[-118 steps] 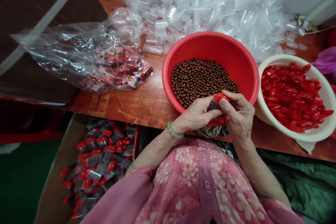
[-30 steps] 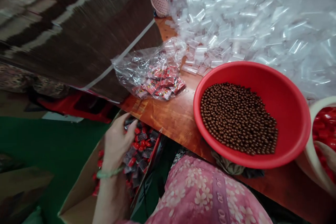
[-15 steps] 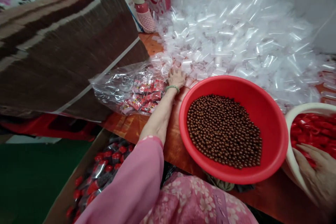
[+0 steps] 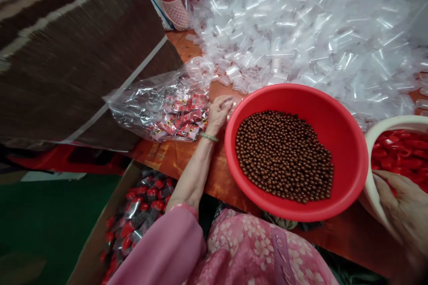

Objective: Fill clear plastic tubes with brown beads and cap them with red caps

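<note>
My left hand [image 4: 219, 110], with a green bracelet at its wrist, is over the table just left of the red bowl [image 4: 347, 151]. Its fingers are curled on a clear plastic container [image 4: 233, 107], only partly visible. Small round brown balls [image 4: 284, 156] lie heaped in the bowl. At the right edge, my right hand [image 4: 403, 205] reaches over the rim of a white tub [image 4: 371, 142] holding red plastic caps [image 4: 401, 151]. Its fingers are bent among the caps, and their tips are hidden; whatever is in them cannot be made out.
Clear plastic containers [image 4: 294, 31] form a large heap at the back. Left of my hand is a clear bag with red packets [image 4: 182, 120]. A strapped brown stack [image 4: 83, 53] stands at left, a bottle [image 4: 170, 0] behind it. Below, a box holds filled red-capped containers [image 4: 143, 205].
My left hand has drawn back from the edge of the clear heap toward the bowl, its fingers now curled. My right hand's fingers are more bent in the tub. The view has shifted slightly.
</note>
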The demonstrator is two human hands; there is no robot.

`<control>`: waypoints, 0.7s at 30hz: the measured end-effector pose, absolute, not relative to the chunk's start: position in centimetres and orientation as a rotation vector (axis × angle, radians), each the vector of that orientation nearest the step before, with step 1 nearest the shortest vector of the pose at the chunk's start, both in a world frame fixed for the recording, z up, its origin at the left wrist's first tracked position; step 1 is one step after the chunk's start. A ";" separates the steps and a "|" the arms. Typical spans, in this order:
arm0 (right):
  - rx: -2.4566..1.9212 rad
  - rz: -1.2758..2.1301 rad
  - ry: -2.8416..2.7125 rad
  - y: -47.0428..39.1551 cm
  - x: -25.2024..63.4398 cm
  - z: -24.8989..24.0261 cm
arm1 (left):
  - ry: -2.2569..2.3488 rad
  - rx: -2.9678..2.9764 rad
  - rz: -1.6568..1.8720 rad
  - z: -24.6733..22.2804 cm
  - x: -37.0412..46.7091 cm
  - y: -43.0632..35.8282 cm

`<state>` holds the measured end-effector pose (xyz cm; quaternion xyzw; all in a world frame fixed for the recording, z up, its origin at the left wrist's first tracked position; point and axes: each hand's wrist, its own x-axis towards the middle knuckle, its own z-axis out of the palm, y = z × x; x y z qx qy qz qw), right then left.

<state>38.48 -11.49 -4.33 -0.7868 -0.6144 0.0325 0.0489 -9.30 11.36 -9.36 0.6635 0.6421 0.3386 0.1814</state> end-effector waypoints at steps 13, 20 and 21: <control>-2.459 0.284 -1.760 -10.0 34.9 -1.6 | 1.075 2.519 0.720 1.4 -4.8 3.7; -2.499 0.347 -1.738 -9.9 34.0 -0.5 | 1.109 2.915 -0.311 -0.1 1.2 5.0; -2.501 0.344 -1.737 -9.9 33.9 -0.4 | 1.048 2.906 -0.338 -0.5 1.8 5.0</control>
